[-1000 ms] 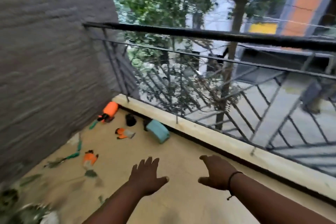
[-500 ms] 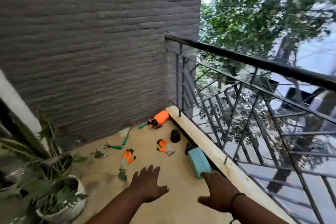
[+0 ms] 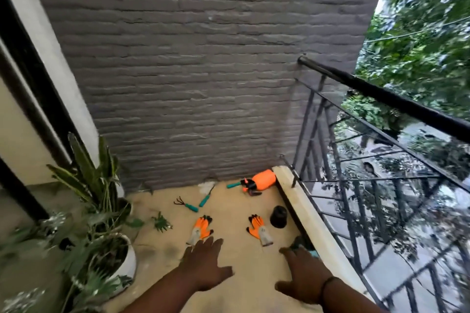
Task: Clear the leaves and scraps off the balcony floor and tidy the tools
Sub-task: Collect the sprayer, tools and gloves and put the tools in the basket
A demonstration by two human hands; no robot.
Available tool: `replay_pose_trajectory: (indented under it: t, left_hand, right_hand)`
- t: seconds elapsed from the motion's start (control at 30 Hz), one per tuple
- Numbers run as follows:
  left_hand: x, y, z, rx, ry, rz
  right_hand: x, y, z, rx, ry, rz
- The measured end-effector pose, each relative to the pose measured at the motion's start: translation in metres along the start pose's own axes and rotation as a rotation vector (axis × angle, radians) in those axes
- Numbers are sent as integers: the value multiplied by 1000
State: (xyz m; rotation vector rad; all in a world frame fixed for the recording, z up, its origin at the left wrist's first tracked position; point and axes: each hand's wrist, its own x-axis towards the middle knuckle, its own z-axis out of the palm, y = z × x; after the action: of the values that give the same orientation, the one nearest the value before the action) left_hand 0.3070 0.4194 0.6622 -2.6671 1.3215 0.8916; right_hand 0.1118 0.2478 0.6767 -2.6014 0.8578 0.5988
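Two orange work gloves lie on the tan balcony floor (image 3: pixel 236 208), one to the left (image 3: pixel 201 229) and one to the right (image 3: pixel 259 230). A teal-handled hand rake (image 3: pixel 187 204) and a second teal-handled tool (image 3: pixel 206 198) lie nearer the wall. An orange spray bottle (image 3: pixel 259 180) lies in the far corner. A leafy scrap (image 3: pixel 161 222) lies left of the gloves. My left hand (image 3: pixel 206 264) and right hand (image 3: pixel 302 274) are held out over the floor, fingers spread, holding nothing. A teal object (image 3: pixel 304 245) peeks out beyond my right hand.
A small black pot (image 3: pixel 278 216) sits by the pale curb (image 3: pixel 305 213) under the black railing (image 3: pixel 381 99) on the right. Potted plants (image 3: pixel 101 236) crowd the left side. A grey brick wall (image 3: pixel 193 71) closes the far end.
The view has swung left from the railing toward the brick wall and floor corner. Both hands stay held out, empty; the right hand now covers most of the teal object.
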Motion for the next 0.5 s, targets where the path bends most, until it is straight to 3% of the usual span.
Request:
replay_pose_trajectory:
  t: [0.2,0.37,0.5]
  left_hand:
    - [95,-43,-70,49,42,53]
    - [170,-63,-133,141,63,116]
    - [233,-59,-157,159,41,125]
  right_hand:
    - [113,-28,-44,-48,-8,2]
    - [189,-37,-83,13,91,54]
    - [232,-23,-104,120,75,105]
